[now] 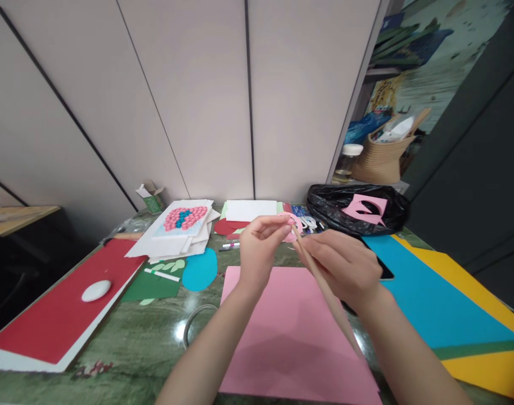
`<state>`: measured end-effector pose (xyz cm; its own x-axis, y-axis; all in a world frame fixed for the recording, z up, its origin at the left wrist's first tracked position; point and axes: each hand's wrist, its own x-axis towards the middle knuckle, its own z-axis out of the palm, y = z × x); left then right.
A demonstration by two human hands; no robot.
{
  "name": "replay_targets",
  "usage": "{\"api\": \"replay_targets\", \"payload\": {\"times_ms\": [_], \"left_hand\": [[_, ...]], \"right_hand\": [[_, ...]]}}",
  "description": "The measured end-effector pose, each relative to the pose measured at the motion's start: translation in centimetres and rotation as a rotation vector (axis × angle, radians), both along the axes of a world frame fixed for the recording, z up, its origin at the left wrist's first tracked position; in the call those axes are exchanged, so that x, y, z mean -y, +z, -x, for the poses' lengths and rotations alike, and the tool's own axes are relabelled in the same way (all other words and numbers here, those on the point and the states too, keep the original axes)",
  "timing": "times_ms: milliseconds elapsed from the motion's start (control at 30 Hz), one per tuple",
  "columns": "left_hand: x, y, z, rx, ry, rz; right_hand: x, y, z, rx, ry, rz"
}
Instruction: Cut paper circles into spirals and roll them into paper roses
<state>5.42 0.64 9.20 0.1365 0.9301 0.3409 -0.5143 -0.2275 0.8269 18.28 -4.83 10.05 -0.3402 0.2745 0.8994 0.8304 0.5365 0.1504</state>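
Over pink sheet (278, 337): one tan stick (333, 305); right hand (345, 264) grips it, fingers curled; left hand (259, 250) pinches small pink piece (291, 221) at stick's tip; left of sheet: blue oval (200, 270)

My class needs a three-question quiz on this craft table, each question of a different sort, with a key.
1. Which of these lies on the red sheet?
a) the clear jar
b) the white oval object
c) the black bag

2. True or false: the right hand grips a long, slim rod.

3. Fill in the colour: the large sheet at the bottom middle of the picture is ____.

Key: 1. b; 2. true; 3. pink
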Motion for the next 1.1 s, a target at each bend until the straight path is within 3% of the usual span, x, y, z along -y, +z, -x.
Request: {"api": "replay_targets", "payload": {"times_ms": [400, 667, 900, 1100], "left_hand": [[0.1, -0.1, -0.3, 0.027, 0.014, 0.022], [0.7, 0.1, -0.4, 0.023, -0.005, 0.004], [1.0, 0.2, -0.4, -0.006, -0.009, 0.000], [0.8, -0.2, -0.6, -0.013, -0.041, 0.017]], "right_hand": [[-0.6, -0.2, 0.9, -0.161, 0.061, -0.062], [-0.4, -0.2, 0.8, -0.146, 0.029, -0.143], [-0.7, -0.5, 0.2, -0.096, 0.093, -0.252], [-0.7, -0.4, -0.2, -0.051, 0.062, -0.248]]}}
